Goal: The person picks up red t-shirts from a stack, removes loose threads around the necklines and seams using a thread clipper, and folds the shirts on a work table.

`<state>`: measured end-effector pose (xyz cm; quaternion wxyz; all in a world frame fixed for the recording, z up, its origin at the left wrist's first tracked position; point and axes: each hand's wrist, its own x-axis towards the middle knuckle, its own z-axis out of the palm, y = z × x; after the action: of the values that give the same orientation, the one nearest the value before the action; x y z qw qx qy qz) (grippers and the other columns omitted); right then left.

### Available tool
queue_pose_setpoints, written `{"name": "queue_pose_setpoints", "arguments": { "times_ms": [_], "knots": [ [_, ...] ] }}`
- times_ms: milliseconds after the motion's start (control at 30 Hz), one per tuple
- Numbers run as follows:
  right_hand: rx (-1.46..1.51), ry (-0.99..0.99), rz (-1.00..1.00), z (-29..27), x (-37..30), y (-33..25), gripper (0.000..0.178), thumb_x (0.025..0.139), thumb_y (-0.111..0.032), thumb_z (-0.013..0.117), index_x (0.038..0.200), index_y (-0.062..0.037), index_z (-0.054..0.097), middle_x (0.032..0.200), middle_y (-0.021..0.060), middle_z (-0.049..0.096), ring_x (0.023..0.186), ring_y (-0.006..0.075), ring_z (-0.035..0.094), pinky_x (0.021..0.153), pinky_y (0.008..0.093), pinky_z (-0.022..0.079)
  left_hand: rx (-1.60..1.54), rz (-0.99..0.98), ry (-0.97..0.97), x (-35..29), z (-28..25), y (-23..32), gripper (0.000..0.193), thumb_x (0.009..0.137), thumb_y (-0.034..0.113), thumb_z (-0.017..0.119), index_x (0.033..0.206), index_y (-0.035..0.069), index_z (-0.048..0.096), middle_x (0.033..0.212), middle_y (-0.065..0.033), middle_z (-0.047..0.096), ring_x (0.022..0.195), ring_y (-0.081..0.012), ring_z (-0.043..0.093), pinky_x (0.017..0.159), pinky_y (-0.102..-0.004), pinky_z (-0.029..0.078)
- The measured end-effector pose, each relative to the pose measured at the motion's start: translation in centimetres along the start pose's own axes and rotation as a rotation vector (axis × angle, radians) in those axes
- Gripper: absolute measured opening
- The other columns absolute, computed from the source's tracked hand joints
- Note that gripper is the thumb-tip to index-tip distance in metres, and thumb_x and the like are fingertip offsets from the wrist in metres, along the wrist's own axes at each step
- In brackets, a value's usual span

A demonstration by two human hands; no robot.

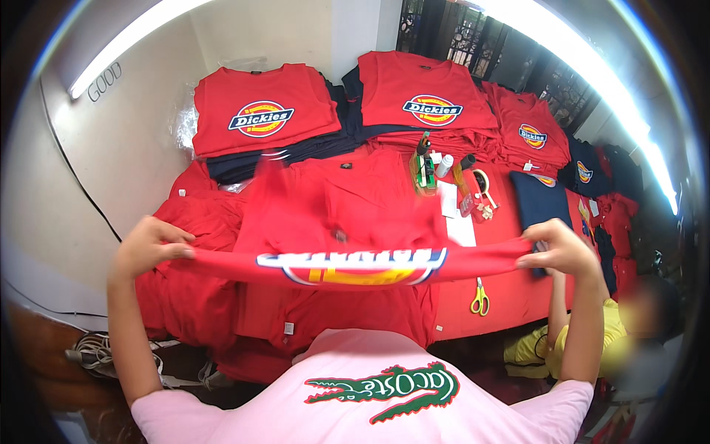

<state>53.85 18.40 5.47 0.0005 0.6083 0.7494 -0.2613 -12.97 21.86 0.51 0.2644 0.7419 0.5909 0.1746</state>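
Observation:
A red shirt is stretched between my two hands in front of my chest, above the near part of the table. Its oval yellow, white and blue print faces me, partly folded over. My left hand pinches one end of the cloth between thumb and fingers. At the other end, my right hand grips it the same way. The far part of the shirt is smeared by motion. Beneath and behind it lies more red cloth, and I cannot tell where the held shirt ends there.
Stacks of folded red shirts and navy ones line the table's back and right. Yellow-handled scissors, a tape roll and a green-and-black tool lie on the red tabletop. A person in yellow is at the lower right.

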Motion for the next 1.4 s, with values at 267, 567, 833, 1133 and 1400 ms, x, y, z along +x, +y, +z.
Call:
{"name": "queue_pose_setpoints", "arguments": {
  "times_ms": [267,567,833,1133,1400],
  "knots": [
    [0.934,0.382,-0.393,1.3,4.6,6.7,0.04,0.091,-0.004,0.072,0.125,-0.0074,0.052,0.107,-0.0007,0.067,0.097,0.008,0.065,0.087,0.0259,0.051,-0.62,0.139,0.045,5.1,2.3,0.6,0.028,0.082,0.005,0.078,0.094,0.01,0.053,0.09,0.0043,0.059,0.081,-0.0046,0.058,0.073,-0.0206,0.048],
    [1.234,0.621,-0.401,0.2,11.2,3.8,0.042,0.103,-0.01,0.061,0.142,-0.0059,0.047,0.094,-0.0013,0.064,0.083,0.0058,0.062,0.075,0.0244,0.05,-0.88,0.251,0.594,11.6,4.7,3.7,0.019,0.104,0.013,0.064,0.122,0.006,0.064,0.097,0.0033,0.067,0.089,-0.0031,0.06,0.081,-0.0221,0.048],
    [1.307,0.561,-0.116,12.7,8.3,6.8,0.027,0.102,-0.008,0.062,0.129,-0.0071,0.059,0.106,-0.0035,0.061,0.092,0.0037,0.057,0.082,0.0207,0.047,-0.577,0.02,0.541,3.4,13.4,1.4,0.023,0.104,0.013,0.063,0.121,-0.001,0.069,0.116,-0.0022,0.07,0.11,-0.0102,0.061,0.101,-0.0265,0.045],
    [1.275,0.279,0.433,35.5,3.6,13.4,0.027,0.099,-0.004,0.066,0.125,-0.0044,0.061,0.076,-0.0059,0.057,0.069,0.0037,0.051,0.067,0.0198,0.041,-0.824,-0.497,0.163,-8.4,33.4,-10.4,0.053,0.1,0.008,0.067,0.15,0.002,0.05,0.083,0.0074,0.053,0.079,-0.0025,0.049,0.081,-0.0184,0.039],
    [0.812,0.051,0.267,36.0,3.2,15.9,0.025,0.084,-0.011,0.085,0.098,0.0001,0.067,0.077,-0.0016,0.059,0.068,0.0116,0.052,0.068,0.0282,0.047,-0.776,-0.648,0.093,-9.8,35.4,-12.6,0.033,0.09,0.001,0.075,0.121,0.0,0.063,0.103,-0.0049,0.073,0.098,-0.0126,0.067,0.092,-0.0268,0.051]
  ]
}}
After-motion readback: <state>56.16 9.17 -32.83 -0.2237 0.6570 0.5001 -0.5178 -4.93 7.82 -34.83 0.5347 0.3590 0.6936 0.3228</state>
